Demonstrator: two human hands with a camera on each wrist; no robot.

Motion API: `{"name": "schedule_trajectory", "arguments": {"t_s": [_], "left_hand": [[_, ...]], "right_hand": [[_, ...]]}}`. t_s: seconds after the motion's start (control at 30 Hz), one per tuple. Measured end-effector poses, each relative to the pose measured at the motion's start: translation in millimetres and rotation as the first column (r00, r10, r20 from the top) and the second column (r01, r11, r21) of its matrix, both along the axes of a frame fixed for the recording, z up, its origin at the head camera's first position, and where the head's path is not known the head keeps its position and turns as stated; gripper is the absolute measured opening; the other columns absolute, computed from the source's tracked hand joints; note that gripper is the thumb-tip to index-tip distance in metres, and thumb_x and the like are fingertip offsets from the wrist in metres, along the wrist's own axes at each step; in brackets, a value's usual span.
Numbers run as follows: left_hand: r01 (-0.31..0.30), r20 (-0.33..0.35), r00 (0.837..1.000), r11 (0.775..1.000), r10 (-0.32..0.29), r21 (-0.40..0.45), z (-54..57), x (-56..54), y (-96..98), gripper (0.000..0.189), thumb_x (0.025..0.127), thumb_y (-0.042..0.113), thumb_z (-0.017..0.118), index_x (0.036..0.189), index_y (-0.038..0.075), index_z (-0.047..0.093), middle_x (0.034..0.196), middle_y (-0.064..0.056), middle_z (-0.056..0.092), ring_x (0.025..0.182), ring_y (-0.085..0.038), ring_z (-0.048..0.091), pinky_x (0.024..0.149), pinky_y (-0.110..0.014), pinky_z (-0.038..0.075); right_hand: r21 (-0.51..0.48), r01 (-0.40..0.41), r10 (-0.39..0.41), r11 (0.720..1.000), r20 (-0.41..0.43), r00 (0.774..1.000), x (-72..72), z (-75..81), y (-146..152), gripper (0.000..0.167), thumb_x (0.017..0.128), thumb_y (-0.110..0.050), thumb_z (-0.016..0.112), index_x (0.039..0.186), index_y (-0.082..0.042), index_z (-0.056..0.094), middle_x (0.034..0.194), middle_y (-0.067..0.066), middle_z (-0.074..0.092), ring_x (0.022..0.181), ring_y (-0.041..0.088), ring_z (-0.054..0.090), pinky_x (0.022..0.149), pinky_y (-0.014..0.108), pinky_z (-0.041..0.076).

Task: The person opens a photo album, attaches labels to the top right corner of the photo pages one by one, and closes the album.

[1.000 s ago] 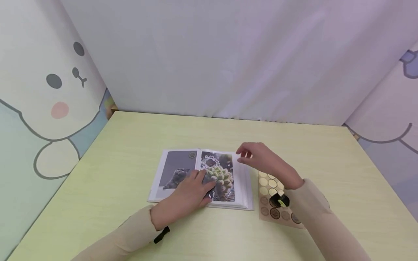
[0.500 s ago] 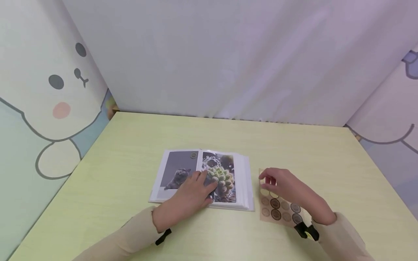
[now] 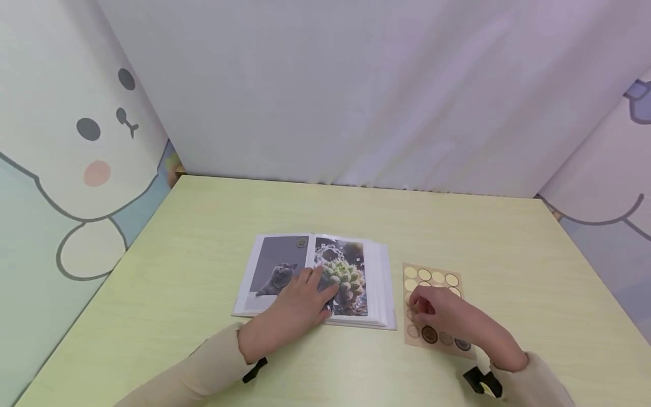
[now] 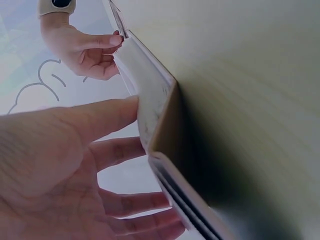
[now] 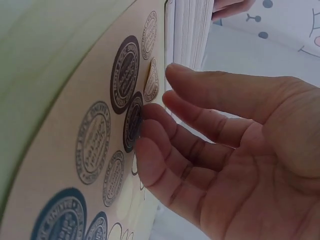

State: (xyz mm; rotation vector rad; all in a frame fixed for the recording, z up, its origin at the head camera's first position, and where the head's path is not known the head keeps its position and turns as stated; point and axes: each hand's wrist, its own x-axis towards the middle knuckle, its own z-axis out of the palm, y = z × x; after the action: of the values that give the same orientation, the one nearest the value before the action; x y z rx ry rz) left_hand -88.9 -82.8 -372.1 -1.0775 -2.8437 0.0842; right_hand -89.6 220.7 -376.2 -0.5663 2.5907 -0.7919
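A photo album (image 3: 378, 282) lies spread on the table, a cat photo (image 3: 280, 271) on its left page and a succulent photo (image 3: 346, 274) on its right. My left hand (image 3: 295, 299) rests across the middle and lower part, fingers spread. In the left wrist view its thumb touches the page edges (image 4: 145, 85). To the album's right is a brown sheet of round stickers (image 3: 414, 342), with my right hand (image 3: 447, 311) over it, fingers loosely bent. Up close, its fingertips (image 5: 150, 160) are at the sheet, and one round sticker (image 5: 151, 82) has a raised edge near the thumb.
A small round sticker (image 3: 302, 242) sits at the cat photo's upper right corner. Pale round spots (image 3: 424, 275) fill the sheet's far rows. Behind the pale wooden table (image 3: 325, 209) hangs a white curtain (image 3: 325, 96), with cartoon-printed cloth (image 3: 76, 169) at the sides.
My right hand has moved from beside the album's upper right corner, down and right onto the sticker sheet, then nearer its lower rows. The left hand has stayed on the album.
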Motion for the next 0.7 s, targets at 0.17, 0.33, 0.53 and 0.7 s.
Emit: {"name": "schedule_trajectory", "arguments": {"t_s": [0.17, 0.33, 0.53, 0.7], "left_hand": [[-0.008, 0.01, 1.0, 1.0, 0.008, 0.005, 0.5, 0.3, 0.5, 0.044, 0.086, 0.04, 0.063, 0.124, 0.018, 0.058, 0.127, -0.023, 0.049, 0.11, -0.034, 0.053, 0.083, -0.041, 0.053], [-0.007, 0.028, 1.0, 1.0, 0.006, 0.009, -1.1, 0.8, 0.8, 0.044, 0.087, 0.04, 0.062, 0.125, 0.018, 0.057, 0.128, -0.023, 0.049, 0.111, -0.034, 0.052, 0.086, -0.041, 0.053], [-0.015, 0.035, 0.999, 1.0, 0.016, -0.01, -0.1, 2.4, 1.0, 0.044, 0.088, 0.041, 0.06, 0.126, 0.019, 0.057, 0.13, -0.021, 0.048, 0.112, -0.031, 0.052, 0.088, -0.038, 0.052], [-0.028, 0.039, 0.999, 1.0, 0.028, -0.002, 2.0, 2.6, 1.5, 0.044, 0.088, 0.041, 0.06, 0.127, 0.02, 0.057, 0.13, -0.019, 0.049, 0.111, -0.03, 0.052, 0.087, -0.035, 0.052]], "right_hand": [[0.013, -0.004, 0.004, 1.0, 0.015, 1.0, -0.1, -2.3, -2.1, 0.017, 0.081, -0.009, 0.069, 0.092, -0.007, 0.056, 0.072, -0.005, 0.049, 0.064, 0.002, 0.041, 0.055, 0.019, 0.039], [0.042, 0.012, -0.012, 0.999, -0.002, 1.0, 0.2, -5.3, -1.2, 0.017, 0.08, -0.007, 0.068, 0.09, -0.008, 0.055, 0.072, -0.005, 0.048, 0.064, 0.002, 0.04, 0.054, 0.019, 0.038], [0.026, 0.002, -0.002, 1.0, 0.006, 1.0, -1.3, -6.8, 0.0, 0.015, 0.08, -0.006, 0.066, 0.087, -0.009, 0.054, 0.07, -0.005, 0.048, 0.063, 0.001, 0.04, 0.054, 0.019, 0.038], [0.028, -0.012, 0.011, 1.0, 0.021, 1.0, -4.7, -5.6, 0.3, 0.015, 0.08, -0.008, 0.067, 0.087, -0.009, 0.054, 0.07, -0.005, 0.047, 0.061, 0.001, 0.04, 0.053, 0.019, 0.037]]}}
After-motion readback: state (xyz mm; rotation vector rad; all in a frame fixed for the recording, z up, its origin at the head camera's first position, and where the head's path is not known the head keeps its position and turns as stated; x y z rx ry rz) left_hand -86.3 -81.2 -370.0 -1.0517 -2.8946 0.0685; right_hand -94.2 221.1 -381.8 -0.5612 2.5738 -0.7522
